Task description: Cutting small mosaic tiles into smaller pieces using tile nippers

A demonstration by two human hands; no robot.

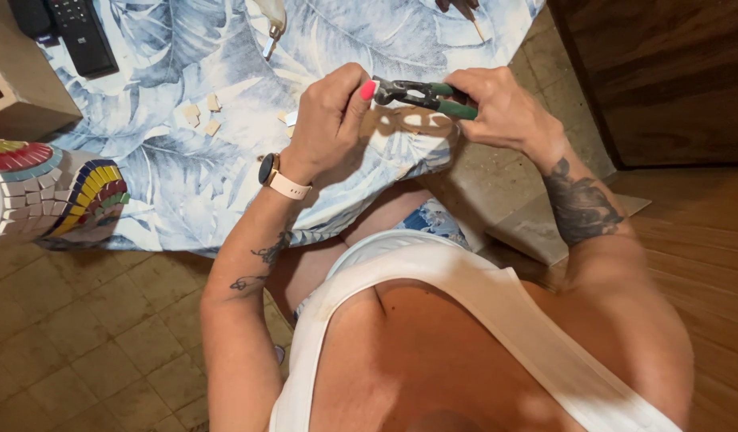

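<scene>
The right hand [501, 108] has its grip clenched around the green-handled nippers [421, 94]; the left hand [329, 120] pinches something hidden at their tip, probably tile. Several cut tile bits [203, 112] lie left on the tabletop [185, 184]. The half-covered mosaic piece [57, 192] suggests plenty remains.

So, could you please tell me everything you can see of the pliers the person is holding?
The pliers are a small hand tool with dark, worn-looking metal jaws and green-covered handles. They lie roughly level above the leaf-print cloth, jaws pointing toward the left hand, handles running into the right hand, which grips them. The left hand's thumb and fingers meet at the jaw tips, hiding whatever sits there. Whether the jaws are open or closed cannot be told.
</scene>
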